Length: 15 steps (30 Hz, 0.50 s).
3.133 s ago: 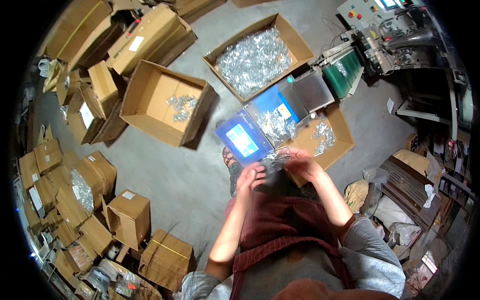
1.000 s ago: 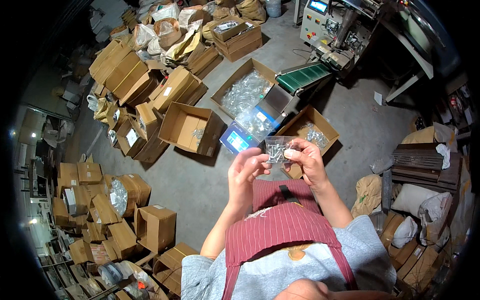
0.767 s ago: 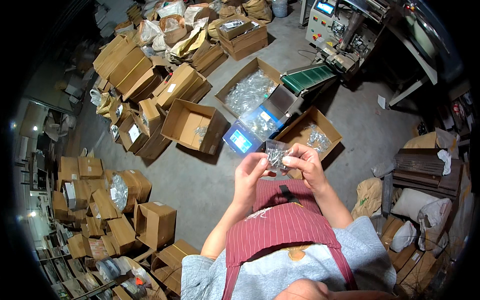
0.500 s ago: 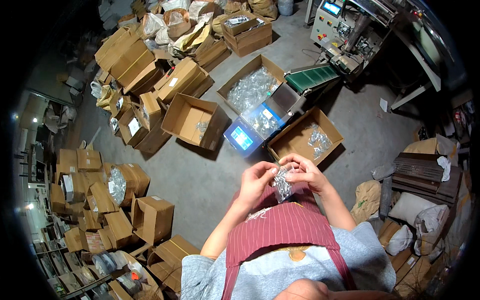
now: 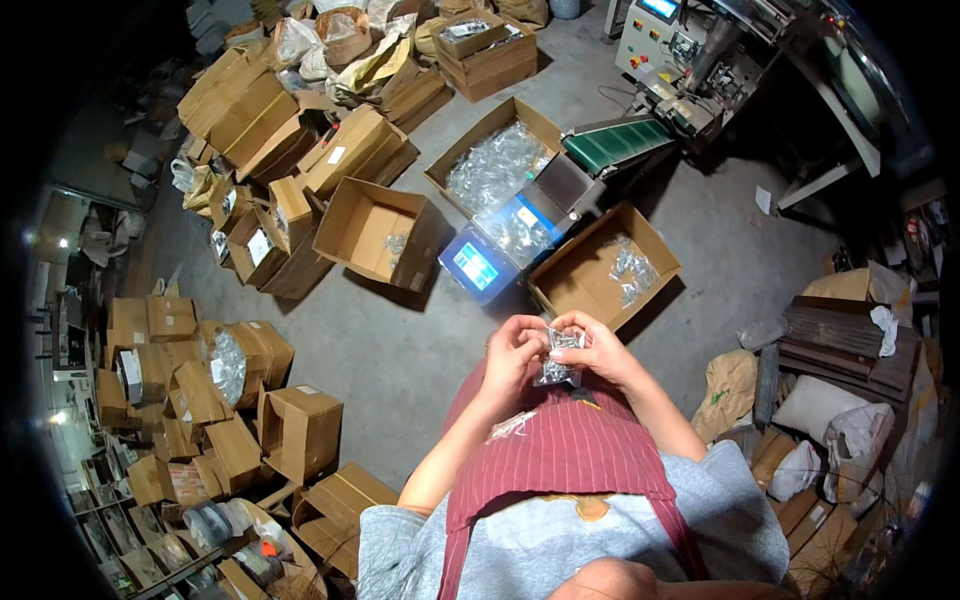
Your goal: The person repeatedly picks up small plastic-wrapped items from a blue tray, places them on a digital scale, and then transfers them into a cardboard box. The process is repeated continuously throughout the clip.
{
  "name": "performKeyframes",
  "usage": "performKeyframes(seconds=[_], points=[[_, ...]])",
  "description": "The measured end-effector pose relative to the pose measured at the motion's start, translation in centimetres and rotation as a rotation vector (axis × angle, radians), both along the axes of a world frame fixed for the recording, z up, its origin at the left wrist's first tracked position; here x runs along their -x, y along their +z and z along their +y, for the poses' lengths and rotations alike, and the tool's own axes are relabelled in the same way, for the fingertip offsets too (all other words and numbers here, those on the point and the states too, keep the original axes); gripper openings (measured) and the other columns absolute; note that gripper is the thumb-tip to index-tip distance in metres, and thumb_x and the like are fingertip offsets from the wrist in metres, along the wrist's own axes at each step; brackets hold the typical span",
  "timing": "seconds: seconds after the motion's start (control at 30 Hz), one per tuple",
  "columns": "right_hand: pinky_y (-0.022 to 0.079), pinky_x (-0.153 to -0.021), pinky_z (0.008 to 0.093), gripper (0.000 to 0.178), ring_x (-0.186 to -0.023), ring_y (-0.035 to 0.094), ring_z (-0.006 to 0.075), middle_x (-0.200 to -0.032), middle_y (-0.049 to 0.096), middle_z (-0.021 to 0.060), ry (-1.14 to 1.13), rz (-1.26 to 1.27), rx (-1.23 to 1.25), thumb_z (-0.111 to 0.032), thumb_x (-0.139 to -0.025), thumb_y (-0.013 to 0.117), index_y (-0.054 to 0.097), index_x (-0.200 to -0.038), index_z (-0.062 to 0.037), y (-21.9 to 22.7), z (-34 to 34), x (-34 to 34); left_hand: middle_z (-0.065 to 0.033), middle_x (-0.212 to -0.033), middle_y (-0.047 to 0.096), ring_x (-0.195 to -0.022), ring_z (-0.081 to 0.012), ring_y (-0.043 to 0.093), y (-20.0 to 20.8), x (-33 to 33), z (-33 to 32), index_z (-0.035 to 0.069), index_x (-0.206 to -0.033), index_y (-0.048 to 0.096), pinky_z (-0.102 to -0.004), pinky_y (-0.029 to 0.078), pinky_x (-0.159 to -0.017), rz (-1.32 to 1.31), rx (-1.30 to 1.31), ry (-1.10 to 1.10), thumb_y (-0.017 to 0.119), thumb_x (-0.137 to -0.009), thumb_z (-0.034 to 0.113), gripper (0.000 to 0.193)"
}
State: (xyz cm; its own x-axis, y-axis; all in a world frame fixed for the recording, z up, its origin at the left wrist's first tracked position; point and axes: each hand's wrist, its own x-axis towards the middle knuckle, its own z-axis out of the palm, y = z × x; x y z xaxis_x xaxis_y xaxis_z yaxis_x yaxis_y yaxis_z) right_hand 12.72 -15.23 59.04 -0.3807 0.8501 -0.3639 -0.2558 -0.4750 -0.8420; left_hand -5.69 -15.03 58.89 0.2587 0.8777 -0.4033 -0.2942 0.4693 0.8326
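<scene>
While open grey floor [image 5: 385,350] lies leftward, my left hand [image 5: 512,355] and right hand [image 5: 598,352] together pinch a clear plastic bag [image 5: 558,375] of metal pieces [image 5: 568,341].

Glossy clear plastic bag [image 5: 562,371]

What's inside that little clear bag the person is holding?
Inside the clear bag are small silvery pieces. The left hand and right hand cover parts of the bag, so whatever lies behind them can't be seen.
</scene>
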Motion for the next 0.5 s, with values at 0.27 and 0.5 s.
performKeyframes(seconds=[0.27, 0.5], points=[[0.047, -0.063, 0.0181, 0.031, -0.076, 0.061, 0.0049, -0.087, 0.063, -0.0006, -0.052, -0.075, -0.067, -0.003, -0.08, 0.072, 0.058, -0.108, -0.0032, -0.7, -0.1, 0.4, -0.0023, -0.088, 0.064, -0.075, -0.0064, 0.057, 1.0, -0.4, 0.2, 0.0, -0.101, 0.062, -0.0197, 0.043, -0.064, 0.032, 0.042, 0.058, 0.063, -0.089, 0.009, 0.015], [0.048, -0.073, 0.0209, 0.038, -0.083, 0.06, 0.0077, -0.092, 0.06, 0.0001, -0.09, 0.05, 0.06, -0.003, -0.078, 0.074, 0.056, -0.111, -0.0049, -0.2, 0.0, -0.2, 0.0005, -0.089, 0.064, -0.078, -0.0067, 0.055, 0.6, -0.2, 0.0, 0.005, -0.098, 0.065, -0.0213, 0.04, -0.067, 0.056, 0.054, 0.0, 0.067, -0.086, 0.018, 0.019]])
